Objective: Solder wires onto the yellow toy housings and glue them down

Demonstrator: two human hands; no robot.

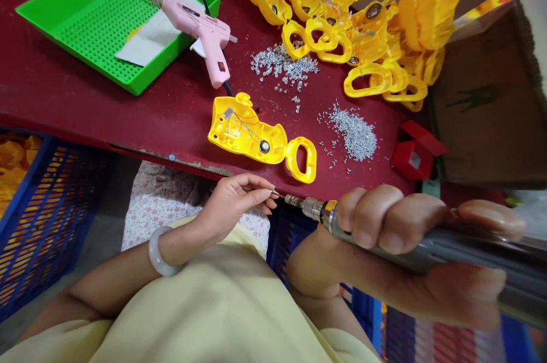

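My right hand (410, 249) is wrapped round a grey electric screwdriver (427, 246), whose bit points left. My left hand (233, 203), with a pale bangle on the wrist, pinches something tiny, likely a screw, at the tip of the bit (277, 195). Just beyond my hands an open yellow plastic toy shell (252, 135) lies on the red table (128, 118), showing wires, a small board and a round part inside. Two heaps of small silver screws (354, 135) lie behind it.
A pink glue gun (205, 32) rests on the edge of a green perforated tray (98, 15). A pile of yellow shells (367, 27) fills the far right. A red box (414, 155), a cardboard box (487, 101) and blue crates (47, 215) surround the table.
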